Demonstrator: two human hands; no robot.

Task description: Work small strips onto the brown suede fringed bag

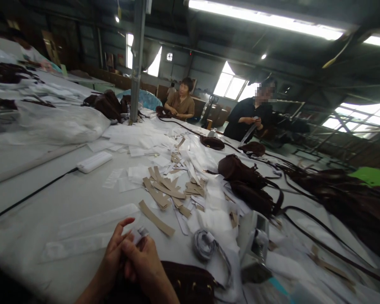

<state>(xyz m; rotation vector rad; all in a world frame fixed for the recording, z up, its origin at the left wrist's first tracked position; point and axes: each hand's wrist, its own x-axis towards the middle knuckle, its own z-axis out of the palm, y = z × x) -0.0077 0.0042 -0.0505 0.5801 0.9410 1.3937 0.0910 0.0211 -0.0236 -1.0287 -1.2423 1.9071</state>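
Observation:
My left hand (pixel 113 249) and my right hand (pixel 147 257) meet over the near edge of the table. Between their fingers is a small whitish piece (pixel 134 235) with a greyish end; its kind is unclear. The left forefinger sticks out while the other left fingers curl in. My right fingers are closed, thumb on top. Under my wrists lies a dark brown leather bag (pixel 190 283) with brass-coloured eyelets, partly hidden by my arms. Just ahead are clear plastic strips (pixel 91 219) and a tan card strip (pixel 156 218).
Tan card strips (pixel 164 188) and white paper cover the table's middle. A tape dispenser (pixel 253 240) and a coiled grey strap (pixel 204 244) sit right. Brown bags (pixel 247 177) lie beyond. A white power strip (pixel 95 162) is left, near a metal post (pixel 137 63). Two people work across the table.

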